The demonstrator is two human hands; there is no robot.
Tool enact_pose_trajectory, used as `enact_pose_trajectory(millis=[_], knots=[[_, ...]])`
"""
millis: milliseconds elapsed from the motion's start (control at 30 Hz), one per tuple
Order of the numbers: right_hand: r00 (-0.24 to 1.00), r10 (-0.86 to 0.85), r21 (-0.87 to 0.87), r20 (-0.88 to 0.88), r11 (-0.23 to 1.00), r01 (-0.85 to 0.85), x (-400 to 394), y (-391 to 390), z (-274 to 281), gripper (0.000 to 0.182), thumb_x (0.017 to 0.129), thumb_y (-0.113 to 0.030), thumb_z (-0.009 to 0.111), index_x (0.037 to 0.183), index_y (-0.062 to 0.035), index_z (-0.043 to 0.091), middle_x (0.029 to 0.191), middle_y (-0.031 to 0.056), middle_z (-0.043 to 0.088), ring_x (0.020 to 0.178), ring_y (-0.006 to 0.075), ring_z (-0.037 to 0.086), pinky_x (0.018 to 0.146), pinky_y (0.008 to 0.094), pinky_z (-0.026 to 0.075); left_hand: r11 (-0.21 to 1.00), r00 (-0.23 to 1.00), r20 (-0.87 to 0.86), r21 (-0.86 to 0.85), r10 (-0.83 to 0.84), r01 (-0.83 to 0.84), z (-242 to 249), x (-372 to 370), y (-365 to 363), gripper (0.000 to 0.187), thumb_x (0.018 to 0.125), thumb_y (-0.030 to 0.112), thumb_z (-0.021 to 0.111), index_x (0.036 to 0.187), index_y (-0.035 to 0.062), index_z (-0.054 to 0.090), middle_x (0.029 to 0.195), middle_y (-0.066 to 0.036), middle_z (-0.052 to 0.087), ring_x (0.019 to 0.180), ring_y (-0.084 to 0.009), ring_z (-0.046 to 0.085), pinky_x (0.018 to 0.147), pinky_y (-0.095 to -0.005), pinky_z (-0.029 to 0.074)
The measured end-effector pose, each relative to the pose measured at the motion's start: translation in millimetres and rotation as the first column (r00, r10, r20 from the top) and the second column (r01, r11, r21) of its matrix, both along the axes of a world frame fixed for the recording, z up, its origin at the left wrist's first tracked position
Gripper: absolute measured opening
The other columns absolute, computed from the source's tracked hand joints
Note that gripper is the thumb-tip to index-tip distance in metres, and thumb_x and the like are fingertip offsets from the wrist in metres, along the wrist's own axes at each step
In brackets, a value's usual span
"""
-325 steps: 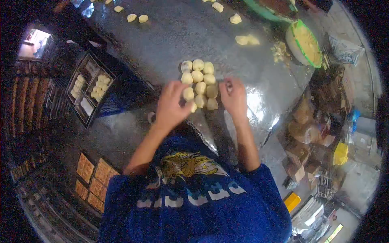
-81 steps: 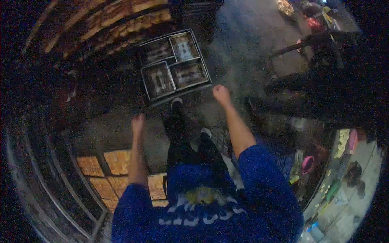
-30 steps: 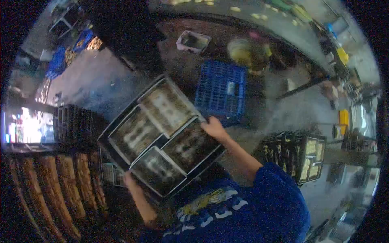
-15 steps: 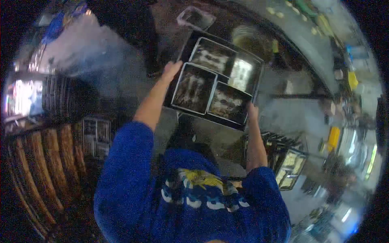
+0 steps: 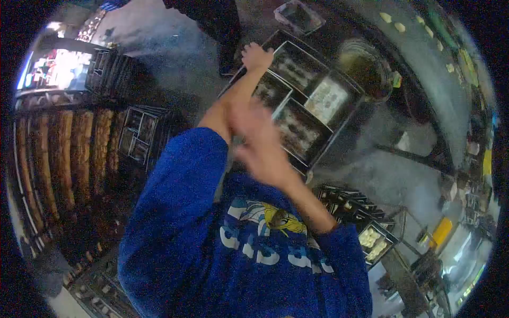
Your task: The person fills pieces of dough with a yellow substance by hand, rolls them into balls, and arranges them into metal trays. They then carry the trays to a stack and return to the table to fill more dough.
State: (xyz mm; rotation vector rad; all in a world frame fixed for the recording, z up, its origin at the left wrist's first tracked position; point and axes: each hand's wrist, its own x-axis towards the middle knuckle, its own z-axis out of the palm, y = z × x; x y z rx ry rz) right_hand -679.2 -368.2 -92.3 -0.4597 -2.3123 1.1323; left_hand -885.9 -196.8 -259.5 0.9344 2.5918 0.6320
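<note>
A dark square frame [image 5: 347,79] with four pale-rimmed rectangular compartments lies in front of me, tilted in view. Three compartments look dark with mottled patches; the right one [image 5: 327,99] is bright. My left hand [image 5: 257,56] is at the frame's upper left edge, its fingers spread. Nearer to me, my right hand [image 5: 260,143] is smeared by motion beside my left forearm, overlapping the frame's lower left part. What its fingers do cannot be made out.
Stacked similar frames [image 5: 139,135] stand at left, beside long brown rows [image 5: 63,159]. A round container [image 5: 366,66] and a small tray [image 5: 299,17] lie beyond. At lower right is a tray of pale pieces [image 5: 373,243]. A person's dark-clothed legs [image 5: 220,26] show at top.
My right hand has left the frame's right edge and moved left across my body. My left hand's fingers have spread at the upper left edge. The view has shifted.
</note>
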Motion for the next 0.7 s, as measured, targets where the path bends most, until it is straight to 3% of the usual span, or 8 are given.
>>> enact_pose_trajectory(millis=[100,200,267,333,367,433,500,700], knots=[[0.907,0.273,-0.118,-0.321,0.938,-0.324,68,-34,37,0.063,0.088,-0.041,0.053,0.138,-0.0052,0.04,0.143,0.0152,0.041,0.134,0.0396,0.033,0.111,0.0556,0.018,0.992,0.997,-0.039,0.108,0.073,-0.068,33,92,16,0.074,0.08,0.044,0.062,0.13,-0.0058,0.041,0.133,-0.027,0.042,0.124,-0.0448,0.042,0.1,-0.0514,0.039],[0.775,0.429,-0.071,-0.463,0.854,-0.516,177,-47,67,0.06,0.091,-0.044,0.045,0.137,-0.0057,0.043,0.142,0.0152,0.042,0.133,0.0372,0.037,0.11,0.0582,0.019,0.985,1.0,-0.002,0.17,-0.01,0.01,25,177,47,0.076,0.08,0.043,0.062,0.134,-0.0058,0.037,0.138,-0.029,0.035,0.126,-0.0444,0.04,0.102,-0.0516,0.037],[0.917,0.289,-0.053,-0.274,0.948,-0.315,222,-21,50,0.061,0.092,-0.046,0.043,0.137,-0.0038,0.043,0.143,0.016,0.042,0.133,0.0368,0.037,0.11,0.058,0.019,0.979,0.998,0.022,0.2,-0.053,0.048,-9,220,91,0.072,0.081,0.041,0.061,0.131,-0.0071,0.04,0.134,-0.03,0.04,0.123,-0.0439,0.042,0.102,-0.0505,0.037],[0.996,0.061,0.129,-0.069,0.99,-0.052,267,3,38,0.062,0.093,-0.045,0.04,0.137,-0.0018,0.042,0.143,0.0167,0.041,0.133,0.0364,0.036,0.11,0.0575,0.018,0.971,0.991,0.069,0.218,-0.111,0.094,42,303,68,0.068,0.08,0.04,0.061,0.127,-0.0067,0.044,0.13,-0.029,0.044,0.121,-0.0436,0.045,0.101,-0.05,0.038],[0.997,0.037,0.158,-0.065,0.987,-0.026,287,0,42,0.062,0.093,-0.045,0.04,0.137,-0.0018,0.042,0.143,0.0167,0.041,0.133,0.0364,0.036,0.11,0.0575,0.018,0.967,0.984,0.104,0.226,-0.144,0.118,70,335,65,0.064,0.08,0.039,0.061,0.123,-0.0063,0.048,0.126,-0.029,0.048,0.119,-0.0433,0.047,0.1,-0.0494,0.039],[0.957,0.067,-0.062,-0.283,0.994,-0.088,317,-25,50,0.055,0.094,-0.039,0.038,0.137,-0.0049,0.044,0.143,0.0116,0.043,0.134,0.0338,0.036,0.112,0.0577,0.015,0.948,0.977,0.028,0.251,-0.211,0.197,32,367,102,0.058,0.077,0.038,0.062,0.115,-0.0047,0.053,0.119,-0.028,0.053,0.114,-0.0433,0.05,0.098,-0.0493,0.041],[0.937,0.104,-0.024,-0.334,0.993,-0.118,345,-12,51,0.049,0.095,-0.035,0.038,0.137,-0.0098,0.046,0.143,0.0066,0.044,0.135,0.0321,0.035,0.112,0.0585,0.013,0.947,0.958,0.156,0.256,-0.241,0.197,26,399,119,0.056,0.075,0.035,0.062,0.114,-0.0037,0.054,0.12,-0.028,0.052,0.114,-0.0431,0.05,0.096,-0.0495,0.041],[0.99,-0.137,0.233,-0.013,0.963,0.136,372,51,1,0.044,0.094,-0.03,0.044,0.133,-0.01,0.05,0.135,0.0077,0.052,0.134,0.0335,0.034,0.111,0.0584,0.014,0.896,0.865,0.327,0.36,-0.381,0.258,40,446,144,0.038,0.076,0.027,0.058,0.099,-0.0029,0.062,0.107,-0.026,0.061,0.1,-0.0407,0.056,0.088,-0.0447,0.044]])
